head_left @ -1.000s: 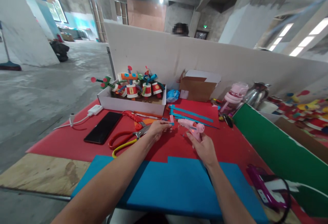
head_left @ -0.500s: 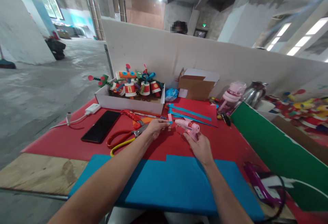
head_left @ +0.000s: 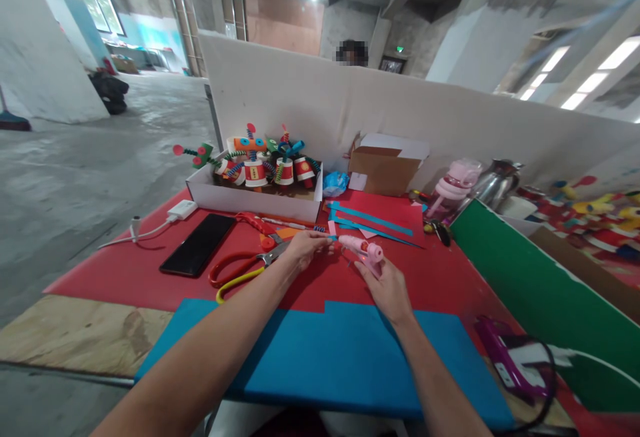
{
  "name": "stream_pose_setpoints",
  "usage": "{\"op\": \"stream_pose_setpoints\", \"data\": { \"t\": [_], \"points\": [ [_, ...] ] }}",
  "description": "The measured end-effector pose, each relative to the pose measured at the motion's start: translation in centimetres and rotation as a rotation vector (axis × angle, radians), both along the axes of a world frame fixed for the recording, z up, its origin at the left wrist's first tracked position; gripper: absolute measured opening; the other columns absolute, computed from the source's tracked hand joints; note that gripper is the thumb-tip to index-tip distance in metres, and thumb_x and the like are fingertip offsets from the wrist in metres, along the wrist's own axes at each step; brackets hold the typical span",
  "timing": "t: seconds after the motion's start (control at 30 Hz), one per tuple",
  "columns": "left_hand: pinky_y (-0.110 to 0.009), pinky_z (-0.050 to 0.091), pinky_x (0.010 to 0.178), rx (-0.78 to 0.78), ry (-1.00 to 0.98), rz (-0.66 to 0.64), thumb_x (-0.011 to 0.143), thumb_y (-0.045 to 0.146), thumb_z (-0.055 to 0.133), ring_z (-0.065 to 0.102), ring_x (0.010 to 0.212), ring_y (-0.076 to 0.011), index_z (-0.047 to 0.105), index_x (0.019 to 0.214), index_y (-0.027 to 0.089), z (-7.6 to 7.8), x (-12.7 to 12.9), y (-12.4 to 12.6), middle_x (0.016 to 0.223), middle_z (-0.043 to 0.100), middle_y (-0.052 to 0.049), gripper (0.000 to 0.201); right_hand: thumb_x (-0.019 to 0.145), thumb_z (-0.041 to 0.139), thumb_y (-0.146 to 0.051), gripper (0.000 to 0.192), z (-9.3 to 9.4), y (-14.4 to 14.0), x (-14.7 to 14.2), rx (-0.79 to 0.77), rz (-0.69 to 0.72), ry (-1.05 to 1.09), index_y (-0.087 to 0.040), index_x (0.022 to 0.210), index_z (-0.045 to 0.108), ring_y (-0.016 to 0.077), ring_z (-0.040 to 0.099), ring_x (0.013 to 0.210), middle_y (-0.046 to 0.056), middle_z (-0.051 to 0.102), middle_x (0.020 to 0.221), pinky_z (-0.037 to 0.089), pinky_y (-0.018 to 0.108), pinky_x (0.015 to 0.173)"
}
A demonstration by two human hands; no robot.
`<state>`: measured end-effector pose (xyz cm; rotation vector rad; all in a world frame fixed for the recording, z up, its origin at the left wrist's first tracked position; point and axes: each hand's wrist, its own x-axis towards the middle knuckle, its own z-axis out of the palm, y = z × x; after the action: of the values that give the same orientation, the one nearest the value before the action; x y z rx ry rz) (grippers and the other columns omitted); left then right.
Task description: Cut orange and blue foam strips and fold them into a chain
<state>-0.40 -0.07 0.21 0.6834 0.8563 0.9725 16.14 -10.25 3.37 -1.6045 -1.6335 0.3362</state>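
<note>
My right hand [head_left: 389,288] is closed round the grip of a pink hot glue gun [head_left: 361,248], its nozzle pointing left. My left hand [head_left: 309,248] pinches a small blue paper piece [head_left: 332,239] at its fingertips. The nozzle is at or very near that piece; whether they touch I cannot tell. Just left of my left hand lie red-and-yellow-handled scissors [head_left: 245,272] and red-handled pliers [head_left: 257,227]. Blue paper strips [head_left: 373,218] rest on red paper beyond the glue gun.
A white box [head_left: 255,205] of paper-cup figures stands at the back left. A black phone [head_left: 198,245] lies at left. On the right are a green-sided box [head_left: 540,297], a pink bottle [head_left: 453,187] and a purple power strip [head_left: 510,360]. Blue sheeting [head_left: 325,357] covers the front edge.
My right hand has moved the glue gun slightly left, bringing its nozzle up to the blue paper piece. My left hand has stayed nearly still.
</note>
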Motion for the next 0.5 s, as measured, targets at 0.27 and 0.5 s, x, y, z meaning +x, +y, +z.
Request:
{"op": "stream_pose_setpoints", "data": {
  "t": [0.27, 0.5],
  "points": [
    [-0.022, 0.052, 0.053, -0.002, 0.0, -0.011, 0.065, 0.003, 0.076, 0.061, 0.047, -0.0115, 0.065, 0.066, 0.005, -0.09, -0.09, 0.07, 0.055, 0.065, -0.007, 0.011, 0.081, 0.052, -0.049, 0.042, -0.25, 0.04, 0.01, 0.009, 0.008, -0.008, -0.014, 0.1, 0.065, 0.0285, 0.067, 0.091, 0.014, 0.072, 0.097, 0.051, 0.036, 0.077],
    [-0.023, 0.052, 0.054, -0.009, 0.009, -0.02, 0.065, 0.003, 0.075, 0.062, 0.048, -0.0119, 0.065, 0.067, 0.005, 0.04, -0.14, 0.05, 0.056, 0.066, -0.008, 0.01, 0.082, 0.052, -0.047, 0.04, -0.35, 0.03, 0.08, 0.014, 0.025, -0.016, -0.015, 0.102, 0.064, 0.0284, 0.067, 0.093, 0.014, 0.071, 0.101, 0.052, 0.035, 0.077]
  ]
}}
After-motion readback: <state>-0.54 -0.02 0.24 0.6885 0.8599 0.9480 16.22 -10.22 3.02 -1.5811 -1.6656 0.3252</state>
